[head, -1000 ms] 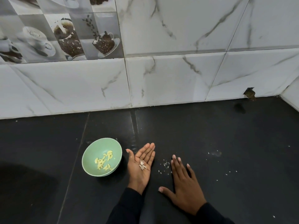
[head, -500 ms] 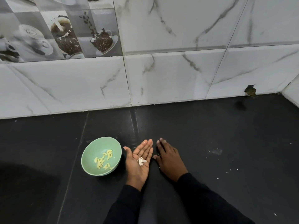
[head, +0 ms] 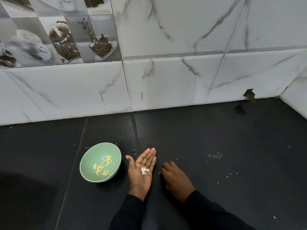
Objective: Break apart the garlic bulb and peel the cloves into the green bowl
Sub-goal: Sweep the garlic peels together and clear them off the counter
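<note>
Green bowl point(head: 93, 155) first: found it on the black counter point(head: 216, 138), peeled cloves point(head: 102, 166) inside. Saw left hand point(head: 140, 165) just right of it, palm up, fingers straight, garlic skins point(head: 144, 170) resting on the palm. Couldn't judge right hand point(head: 177, 178) as gripping or not, fingers curled down to the counter.

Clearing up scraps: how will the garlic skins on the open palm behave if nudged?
Probably very light: the garlic skins are thin white flakes lying loose on the flat left hand. Likely flimsy and apt to scatter, like the flecks strewn on the counter.
</note>
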